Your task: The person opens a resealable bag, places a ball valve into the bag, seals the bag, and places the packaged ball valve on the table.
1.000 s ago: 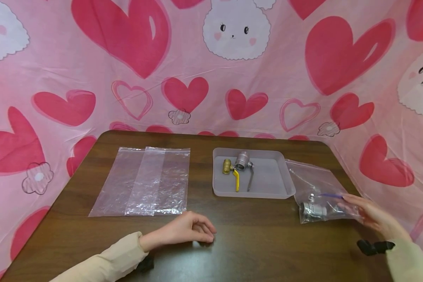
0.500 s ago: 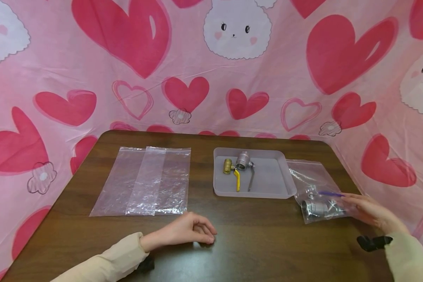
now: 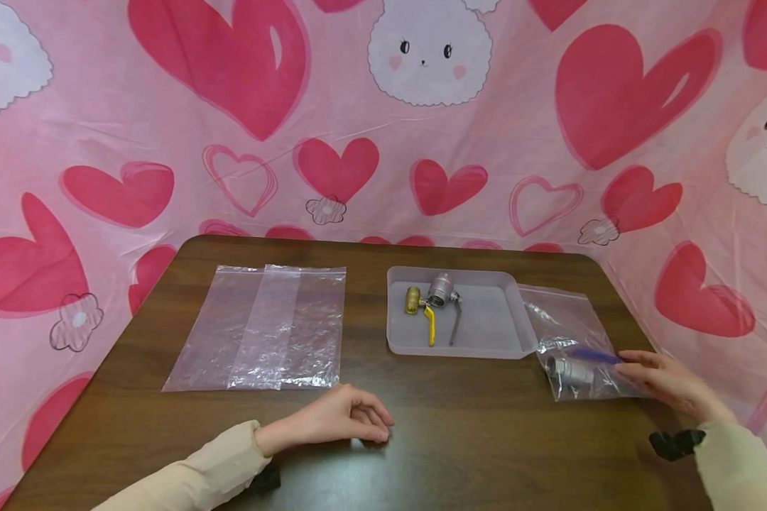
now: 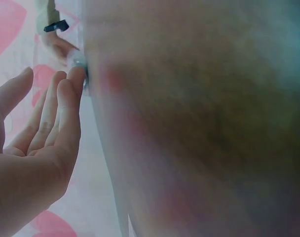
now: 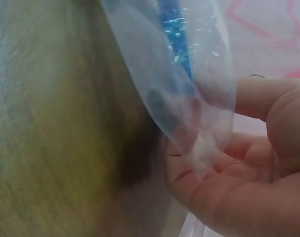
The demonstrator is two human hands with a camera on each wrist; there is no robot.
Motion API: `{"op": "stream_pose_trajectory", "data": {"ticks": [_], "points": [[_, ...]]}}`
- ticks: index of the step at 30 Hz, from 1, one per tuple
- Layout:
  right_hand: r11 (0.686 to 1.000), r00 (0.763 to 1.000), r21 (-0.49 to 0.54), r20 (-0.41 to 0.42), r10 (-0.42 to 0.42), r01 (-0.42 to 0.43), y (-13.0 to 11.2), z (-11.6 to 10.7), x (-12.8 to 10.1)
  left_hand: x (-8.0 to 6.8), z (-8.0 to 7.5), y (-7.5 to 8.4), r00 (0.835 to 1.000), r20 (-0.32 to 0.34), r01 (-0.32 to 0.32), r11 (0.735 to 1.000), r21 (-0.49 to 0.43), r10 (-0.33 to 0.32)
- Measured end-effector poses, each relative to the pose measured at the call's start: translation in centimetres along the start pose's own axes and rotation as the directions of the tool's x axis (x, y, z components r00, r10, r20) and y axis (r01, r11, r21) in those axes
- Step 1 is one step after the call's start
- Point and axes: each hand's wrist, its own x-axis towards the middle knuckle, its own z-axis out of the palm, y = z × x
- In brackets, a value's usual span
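Observation:
At the table's right side, a clear zip bag [image 3: 565, 306] lies with a steel ball valve [image 3: 572, 370] inside. The valve's blue lever [image 3: 593, 355] shows through the plastic, slightly blurred. My right hand [image 3: 674, 383] pinches the lever's end through the bag; in the right wrist view, thumb and fingers close around the bag [image 5: 174, 64]. My left hand [image 3: 339, 415] rests on the tabletop near the front, fingers loosely bent and holding nothing. Behind and to its right, a translucent tray [image 3: 486, 326] contains a brass valve with a yellow lever [image 3: 430, 326] and a steel valve with a grey lever [image 3: 442, 289].
Flat clear zip bags [image 3: 262, 330] overlap at the table's left, just beyond my left hand. The brown table [image 3: 434, 454] backs onto a pink heart-patterned cloth [image 3: 351, 85] that also hangs along both sides. The bag's upper left corner touches or sits by the tray's right wall.
The bagged valve has shifted slightly and settled flatter, with its blue lever turned lower. My right hand has moved a little left with it. The left hand stays still.

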Motion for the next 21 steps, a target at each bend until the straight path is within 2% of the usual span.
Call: {"op": "stream_pose_trajectory", "data": {"ticks": [2, 6, 8, 12, 14, 17, 19, 21], "points": [[0.999, 0.999, -0.037, -0.032, -0.020, 0.019, 0.1, 0.2, 0.0, 0.0, 0.0, 0.0, 1.000, 0.001, 0.002, 1.000, -0.001, -0.002], [0.992, 0.995, -0.125, -0.099, -0.015, 0.003, -0.2, 0.7, -0.2, 0.0, -0.1, 0.0, 1.000, 0.001, 0.007, 1.000, -0.010, -0.007], [0.983, 0.991, -0.184, -0.133, -0.006, -0.019, -0.4, 0.8, -0.3, 0.1, -0.2, 0.0, 1.000, 0.000, 0.007, 1.000, -0.017, -0.007], [0.957, 0.973, -0.290, -0.228, -0.043, -0.026, -1.0, 1.2, -0.6, 0.2, -0.5, -0.1, 1.000, -0.022, 0.018, 1.000, -0.006, -0.018], [0.945, 0.954, -0.327, -0.288, -0.089, -0.011, -1.2, 1.4, -0.8, 0.2, -0.7, -0.2, 0.999, -0.036, 0.025, 1.000, 0.008, -0.025], [0.942, 0.911, -0.336, -0.380, -0.161, 0.027, -1.6, 2.0, -1.3, 0.2, -1.0, -0.3, 0.998, -0.054, 0.016, 0.999, 0.040, -0.013], [0.941, 0.882, -0.332, -0.420, -0.212, 0.068, -1.9, 2.4, -1.5, 0.3, -1.3, -0.4, 0.998, -0.069, 0.003, 0.998, 0.055, 0.000], [0.940, 0.864, -0.326, -0.441, -0.243, 0.098, -2.4, 2.8, -1.7, 0.3, -1.7, -0.5, 0.996, -0.086, -0.013, 0.998, 0.066, 0.018]]}}
